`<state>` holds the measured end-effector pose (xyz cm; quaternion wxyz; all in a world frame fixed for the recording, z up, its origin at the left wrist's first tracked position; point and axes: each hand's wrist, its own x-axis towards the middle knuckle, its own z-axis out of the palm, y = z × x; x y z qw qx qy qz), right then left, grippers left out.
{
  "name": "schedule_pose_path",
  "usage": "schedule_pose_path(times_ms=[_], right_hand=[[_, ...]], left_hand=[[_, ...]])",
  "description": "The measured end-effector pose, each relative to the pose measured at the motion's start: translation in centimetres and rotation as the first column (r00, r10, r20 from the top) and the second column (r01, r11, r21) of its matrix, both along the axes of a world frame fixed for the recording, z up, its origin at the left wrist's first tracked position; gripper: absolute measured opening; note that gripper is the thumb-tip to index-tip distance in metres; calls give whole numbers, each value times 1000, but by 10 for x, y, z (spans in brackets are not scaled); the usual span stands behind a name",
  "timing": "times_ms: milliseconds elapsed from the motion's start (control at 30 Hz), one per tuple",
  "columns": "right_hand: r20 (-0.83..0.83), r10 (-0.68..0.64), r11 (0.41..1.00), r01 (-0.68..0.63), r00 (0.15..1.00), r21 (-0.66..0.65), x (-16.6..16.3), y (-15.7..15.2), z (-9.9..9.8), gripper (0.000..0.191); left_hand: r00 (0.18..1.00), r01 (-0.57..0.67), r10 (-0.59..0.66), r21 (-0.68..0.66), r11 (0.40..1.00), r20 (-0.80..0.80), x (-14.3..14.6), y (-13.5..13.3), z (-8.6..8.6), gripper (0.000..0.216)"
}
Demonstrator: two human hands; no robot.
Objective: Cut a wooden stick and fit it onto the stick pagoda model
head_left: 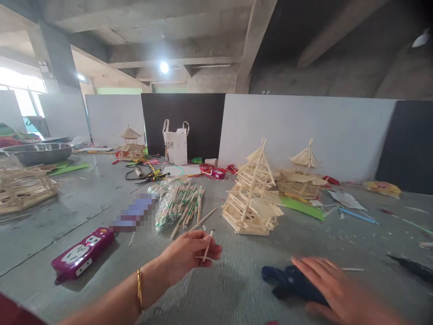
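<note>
Pale wooden sticks (207, 247) sit pinched in my left hand (187, 256) at lower centre. My right hand (333, 286), fingers spread, rests on the dark blue tool (287, 282) at lower right.

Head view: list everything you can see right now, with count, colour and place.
stick model: one, pale wood, table centre
second stick model: one, pale, behind it to the right
third stick model: one, pale, far left by the wall
chopstick pack: one, clear wrap, green-printed, centre left
power strip: one, magenta, near left
tote bag: one, white, against the dark panel
metal basin: one, grey, far left
dark tool: one, navy, under the right hand
thin stick: one, pale, in the left hand
left hand: pinching the stick
right hand: blurred, on the tool
</note>
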<state>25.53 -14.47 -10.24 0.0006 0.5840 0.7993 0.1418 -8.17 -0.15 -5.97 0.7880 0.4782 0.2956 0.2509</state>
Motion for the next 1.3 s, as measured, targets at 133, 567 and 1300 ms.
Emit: schedule_pose_path(times_ms=[133, 567, 1300], right_hand=[[-80, -56, 990, 66, 995, 126, 14, 11, -7, 61], [-950, -312, 930, -203, 11, -308, -131, 46, 52, 42], [-977, -122, 992, 36, 174, -117, -118, 37, 54, 17]], left_hand=[[991, -134, 134, 19, 991, 32, 19, 4, -2, 28], [989, 15, -22, 52, 999, 144, 73, -18, 7, 29], [990, -55, 11, 314, 948, 138, 102, -34, 8, 30]])
